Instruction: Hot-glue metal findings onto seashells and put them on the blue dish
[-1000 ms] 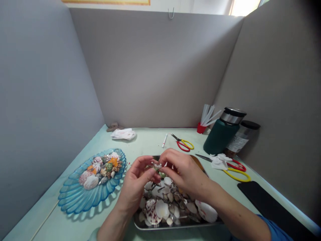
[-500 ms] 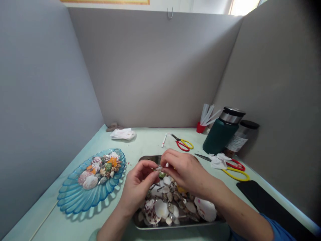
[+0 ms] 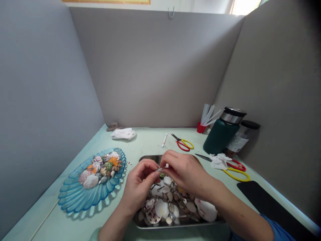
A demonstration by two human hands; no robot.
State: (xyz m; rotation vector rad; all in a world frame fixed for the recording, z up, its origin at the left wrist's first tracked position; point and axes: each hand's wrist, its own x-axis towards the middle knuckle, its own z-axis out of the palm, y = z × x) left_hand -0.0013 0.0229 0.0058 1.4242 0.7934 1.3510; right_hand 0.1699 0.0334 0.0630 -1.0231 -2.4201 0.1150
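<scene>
Over the far part of a metal tray (image 3: 150,227), both my hands meet at their fingertips. My left hand (image 3: 140,182) pinches a small pale piece (image 3: 159,169), possibly a shell, between thumb and forefinger. From the other side, my right hand (image 3: 182,169) grips the same piece with thumb and fingers. Its exact kind is too small to make out. Below lie several loose seashells: a white scallop shell (image 3: 162,209), a purple-speckled shell (image 3: 152,211) and a large white shell (image 3: 206,210) at the right. Small metal clips (image 3: 160,189) rest among them.
A blue scalloped dish (image 3: 82,197) of shells stands left. Behind the tray are scissors (image 3: 184,144), a white stick (image 3: 164,140) and folded white cloth (image 3: 123,134). At right are a green bottle (image 3: 220,135), a jar (image 3: 242,137), larger scissors (image 3: 237,174) and a black phone-like slab (image 3: 260,197).
My fingertips have shifted very slightly around the small pale piece. Both hands stay in the same place over the tray, and nothing else has moved.
</scene>
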